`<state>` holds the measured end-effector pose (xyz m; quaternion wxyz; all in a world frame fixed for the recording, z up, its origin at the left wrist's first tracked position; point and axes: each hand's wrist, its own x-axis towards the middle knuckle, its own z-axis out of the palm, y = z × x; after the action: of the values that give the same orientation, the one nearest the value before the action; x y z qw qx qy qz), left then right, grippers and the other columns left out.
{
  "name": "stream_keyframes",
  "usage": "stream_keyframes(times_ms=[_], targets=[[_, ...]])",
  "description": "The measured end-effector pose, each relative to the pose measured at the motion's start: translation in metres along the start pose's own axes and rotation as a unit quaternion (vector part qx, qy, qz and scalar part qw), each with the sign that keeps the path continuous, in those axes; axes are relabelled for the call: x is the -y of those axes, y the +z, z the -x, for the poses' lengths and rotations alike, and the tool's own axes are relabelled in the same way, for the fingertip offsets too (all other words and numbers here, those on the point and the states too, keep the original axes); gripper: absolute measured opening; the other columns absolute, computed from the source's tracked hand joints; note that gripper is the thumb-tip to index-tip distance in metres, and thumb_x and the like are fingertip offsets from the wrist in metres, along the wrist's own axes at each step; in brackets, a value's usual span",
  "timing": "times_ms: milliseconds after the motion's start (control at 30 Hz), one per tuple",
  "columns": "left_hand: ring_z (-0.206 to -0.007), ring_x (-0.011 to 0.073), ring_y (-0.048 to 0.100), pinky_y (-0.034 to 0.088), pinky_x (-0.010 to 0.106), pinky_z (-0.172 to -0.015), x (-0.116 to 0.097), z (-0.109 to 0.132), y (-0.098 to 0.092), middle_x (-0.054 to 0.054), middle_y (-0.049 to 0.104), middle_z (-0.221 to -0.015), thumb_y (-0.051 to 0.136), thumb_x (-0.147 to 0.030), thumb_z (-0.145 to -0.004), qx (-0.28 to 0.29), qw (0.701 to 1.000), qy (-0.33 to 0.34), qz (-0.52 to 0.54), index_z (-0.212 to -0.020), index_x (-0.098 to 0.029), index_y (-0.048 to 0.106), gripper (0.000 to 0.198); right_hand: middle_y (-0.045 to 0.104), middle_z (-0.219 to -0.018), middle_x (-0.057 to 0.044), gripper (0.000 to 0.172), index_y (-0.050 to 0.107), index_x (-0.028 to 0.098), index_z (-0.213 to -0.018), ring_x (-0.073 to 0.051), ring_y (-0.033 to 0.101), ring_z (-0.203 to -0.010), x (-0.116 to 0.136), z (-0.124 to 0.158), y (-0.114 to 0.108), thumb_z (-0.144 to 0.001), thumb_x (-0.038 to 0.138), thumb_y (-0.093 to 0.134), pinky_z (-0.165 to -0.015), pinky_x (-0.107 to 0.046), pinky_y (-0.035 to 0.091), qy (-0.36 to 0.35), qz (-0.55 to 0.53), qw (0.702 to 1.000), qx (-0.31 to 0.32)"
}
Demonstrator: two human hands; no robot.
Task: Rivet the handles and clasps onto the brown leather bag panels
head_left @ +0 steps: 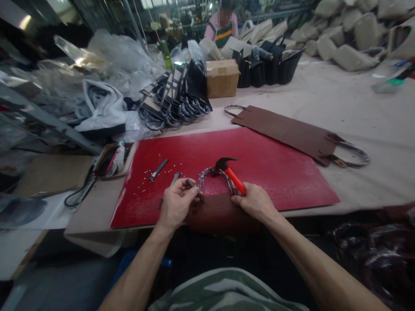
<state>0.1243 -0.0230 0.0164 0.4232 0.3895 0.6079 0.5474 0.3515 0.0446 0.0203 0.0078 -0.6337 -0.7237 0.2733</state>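
Observation:
A brown leather bag panel [223, 212] hangs over the front edge of the red mat [275, 172], its plastic-wrapped handle loop [202, 176] lying on the mat. With my right hand [257, 199] I grip a claw hammer [236, 179] by its orange handle, its dark head over the loop; my thumb and fingers are also at the loop's right end. My left hand [179, 201] is closed in a pinch on a short dark metal punch [190, 183] beside the loop's left end. The punch's lower tip is hidden. Two metal tools, a punch [158, 169] and another [175, 178], lie nearby.
Small white scraps dot the mat's left side. Another brown bag panel [285, 129] lies at the right. Behind are black bag pieces [171, 95], a cardboard box [222, 78], and a person [223, 28]. A small tray [128, 162] stands left.

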Motion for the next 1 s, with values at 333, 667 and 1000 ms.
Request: stream_keyframes(times_ms=[333,667,1000], targets=[[-0.079,0.0166,0.072,0.064,0.029,-0.072,0.027,0.029,0.045,0.005,0.071,-0.087,0.052,-0.032,-0.095,0.004,0.996,0.051,-0.077,-0.096,-0.017,0.056,0.015,0.065,-0.078,-0.005,0.019,0.062,0.019,-0.086,-0.019,0.057,-0.072,0.001,0.004,0.001,-0.079,0.037,0.064,-0.061,-0.028,0.029,-0.005,0.002,1.000,-0.015],[-0.081,0.0153,0.072,0.064,0.030,-0.075,0.030,0.035,0.052,0.005,0.071,-0.090,0.050,-0.029,-0.097,-0.011,0.992,0.083,-0.097,-0.096,-0.017,0.057,0.014,0.065,-0.077,-0.004,0.019,0.063,0.020,-0.088,-0.019,0.057,-0.071,-0.003,0.002,0.005,-0.078,0.037,0.065,-0.062,-0.028,0.030,-0.004,-0.015,1.000,-0.020],[-0.077,0.0136,0.072,0.061,0.024,-0.073,0.040,0.039,0.053,0.003,0.071,-0.087,0.049,-0.019,-0.097,-0.020,0.967,0.191,-0.170,-0.095,-0.018,0.057,0.008,0.065,-0.075,-0.004,0.017,0.063,0.021,-0.086,-0.019,0.058,-0.069,-0.001,0.005,0.003,-0.078,0.036,0.066,-0.060,-0.028,0.029,-0.002,-0.029,0.999,-0.022]])
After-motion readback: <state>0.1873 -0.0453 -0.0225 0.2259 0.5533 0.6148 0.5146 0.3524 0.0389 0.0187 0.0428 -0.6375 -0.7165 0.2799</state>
